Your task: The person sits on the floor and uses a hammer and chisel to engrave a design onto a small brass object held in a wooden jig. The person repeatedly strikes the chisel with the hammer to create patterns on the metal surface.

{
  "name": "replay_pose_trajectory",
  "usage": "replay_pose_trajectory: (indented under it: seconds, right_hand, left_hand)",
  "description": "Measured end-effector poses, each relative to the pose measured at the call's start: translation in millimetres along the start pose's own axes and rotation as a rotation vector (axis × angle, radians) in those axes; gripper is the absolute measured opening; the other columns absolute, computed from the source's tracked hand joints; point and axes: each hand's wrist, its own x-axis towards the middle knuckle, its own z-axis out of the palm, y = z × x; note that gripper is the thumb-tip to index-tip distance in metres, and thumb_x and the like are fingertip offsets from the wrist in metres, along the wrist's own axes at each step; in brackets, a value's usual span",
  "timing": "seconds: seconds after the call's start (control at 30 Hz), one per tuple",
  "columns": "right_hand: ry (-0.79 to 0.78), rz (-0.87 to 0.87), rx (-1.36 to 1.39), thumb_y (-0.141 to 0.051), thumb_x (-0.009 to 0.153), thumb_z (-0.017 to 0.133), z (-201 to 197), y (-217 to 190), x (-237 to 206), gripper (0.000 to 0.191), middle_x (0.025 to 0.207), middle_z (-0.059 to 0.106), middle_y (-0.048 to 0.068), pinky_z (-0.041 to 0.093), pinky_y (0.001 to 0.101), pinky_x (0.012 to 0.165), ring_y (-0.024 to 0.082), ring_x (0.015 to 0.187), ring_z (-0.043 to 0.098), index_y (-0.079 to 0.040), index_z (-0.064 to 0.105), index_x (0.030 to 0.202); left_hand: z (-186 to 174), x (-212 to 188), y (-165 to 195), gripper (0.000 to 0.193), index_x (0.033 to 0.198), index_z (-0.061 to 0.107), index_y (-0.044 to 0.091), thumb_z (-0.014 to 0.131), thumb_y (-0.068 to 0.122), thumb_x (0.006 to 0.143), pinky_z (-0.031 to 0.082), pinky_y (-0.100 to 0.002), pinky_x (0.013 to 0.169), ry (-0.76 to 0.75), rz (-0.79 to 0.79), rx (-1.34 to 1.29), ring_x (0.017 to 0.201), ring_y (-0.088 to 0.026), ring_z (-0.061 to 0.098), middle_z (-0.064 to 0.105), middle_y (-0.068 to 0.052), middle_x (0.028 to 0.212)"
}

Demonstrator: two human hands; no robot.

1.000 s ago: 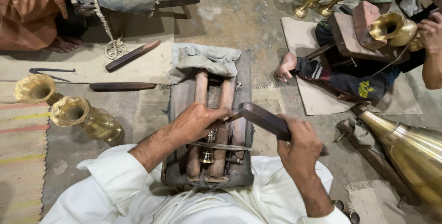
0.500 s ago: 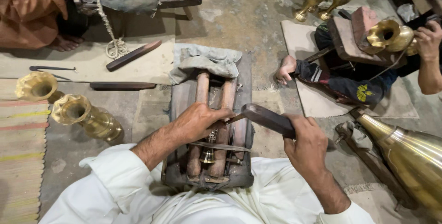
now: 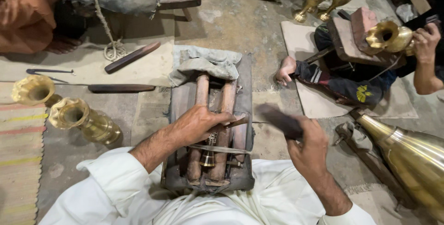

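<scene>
My left hand (image 3: 196, 124) rests on a wooden work block (image 3: 209, 128) made of two long rollers in a dark frame. It pinches a thin metal chisel (image 3: 237, 123) that points to the right. A small brass piece (image 3: 208, 155) lies between the rollers under a strap, just below that hand. My right hand (image 3: 309, 148) is raised to the right of the block and grips a dark wooden mallet (image 3: 280, 120), which is blurred. White sleeves cover both my arms.
Two brass vases (image 3: 83, 121) lie on the floor at left, a large brass vessel (image 3: 411, 153) at right. Dark wooden sticks (image 3: 132, 57) lie beyond the block, with a grey cloth (image 3: 206, 63) at its far end. Other people sit at the upper left and upper right.
My right hand has drawn the mallet back to the right, away from the chisel. My left hand stays on the block with the chisel.
</scene>
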Motion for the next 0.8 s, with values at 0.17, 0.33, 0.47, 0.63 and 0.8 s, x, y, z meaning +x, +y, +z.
replay_pose_trajectory:
  seconds: [0.17,0.33,0.47,0.63,0.8]
  right_hand:
    - [-0.051,-0.049,-0.116,0.002,0.07,0.072,-2.5,0.5,-1.2,0.045,0.097,0.067,0.016,0.05,0.0463,0.078,0.039,0.091,0.063,-0.004,0.066,0.114]
    - [-0.073,-0.091,-0.208,0.002,0.07,0.073,-4.9,0.4,-5.3,0.046,0.096,0.067,0.015,0.05,0.0463,0.078,0.039,0.09,0.063,-0.007,0.068,0.115]
    - [-0.01,-0.045,-0.057,0.001,0.072,0.071,-3.9,-1.8,-7.9,0.048,0.099,0.065,0.016,0.05,0.0454,0.08,0.037,0.092,0.063,-0.004,0.061,0.118]
    - [-0.022,0.07,-0.039,0.0,0.076,0.073,-1.2,-2.2,-11.0,0.043,0.093,0.063,0.015,0.048,0.045,0.078,0.036,0.089,0.062,-0.005,0.064,0.117]
    - [-0.194,0.072,-0.164,0.001,0.067,0.074,0.3,3.6,-17.5,0.048,0.089,0.067,0.015,0.05,0.0459,0.075,0.036,0.086,0.065,-0.006,0.067,0.114]
  left_hand:
    - [-2.3,-0.3,0.7,0.034,0.118,0.07,0.012,0.076,0.011,0.086,0.058,-0.046,0.067,-0.025,-0.019,0.01,0.069,-0.035,0.073,0.074,-0.016,0.076]
    - [-2.2,0.6,-0.3,0.032,0.118,0.069,0.012,0.076,0.011,0.087,0.059,-0.044,0.066,-0.032,-0.01,-0.004,0.069,-0.032,0.075,0.076,-0.013,0.079]
    - [-1.8,1.0,-4.7,0.034,0.119,0.069,0.012,0.077,0.01,0.086,0.06,-0.042,0.067,-0.036,0.01,0.0,0.071,-0.031,0.075,0.077,-0.012,0.081]
    - [-2.4,-0.2,-7.2,0.04,0.119,0.07,0.012,0.076,0.003,0.08,0.06,-0.042,0.069,-0.011,0.055,0.001,0.075,-0.031,0.076,0.078,-0.012,0.085]
    - [-2.8,2.1,-3.3,0.036,0.12,0.068,0.012,0.077,0.009,0.086,0.059,-0.043,0.069,0.001,0.027,-0.047,0.075,-0.029,0.077,0.077,-0.013,0.084]
